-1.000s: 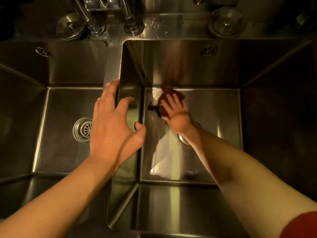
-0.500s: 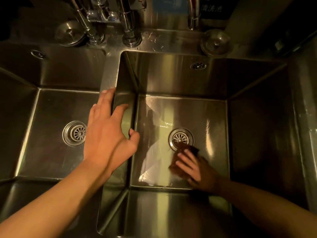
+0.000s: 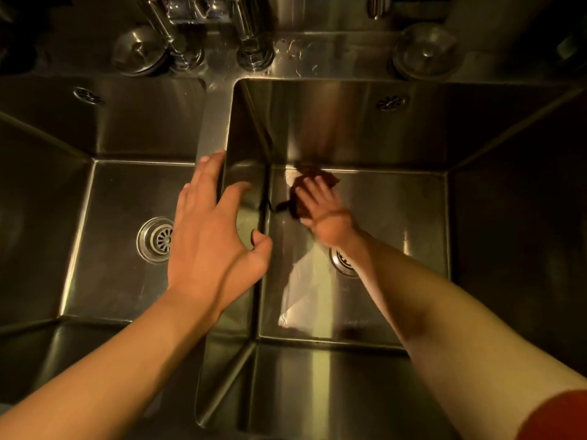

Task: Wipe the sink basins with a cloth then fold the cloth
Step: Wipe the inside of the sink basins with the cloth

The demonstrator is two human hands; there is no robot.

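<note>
Two deep steel basins side by side, square-cornered, brushed metal catching warm glints. Tap bases (image 3: 254,55) stand on the wet back ledge, with a domed strainer lid (image 3: 139,52) far left and another (image 3: 424,50) far right. The left basin (image 3: 111,274) shows its round slotted drain (image 3: 157,239), partly behind the left hand (image 3: 212,236). That hand is spread wide and relaxed over the divider (image 3: 211,128), fingers straight, holding nothing. Down in the right basin (image 3: 397,217), the right hand (image 3: 324,214) presses flat on the cloth (image 3: 305,192), fingers extended across it, blurred. The cloth is dark, crumpled, lying on the basin floor by the back-left corner, a thin tail trailing left. The right forearm covers most of that basin's drain (image 3: 341,262). A red sleeve (image 3: 559,417) shows at the bottom right
</note>
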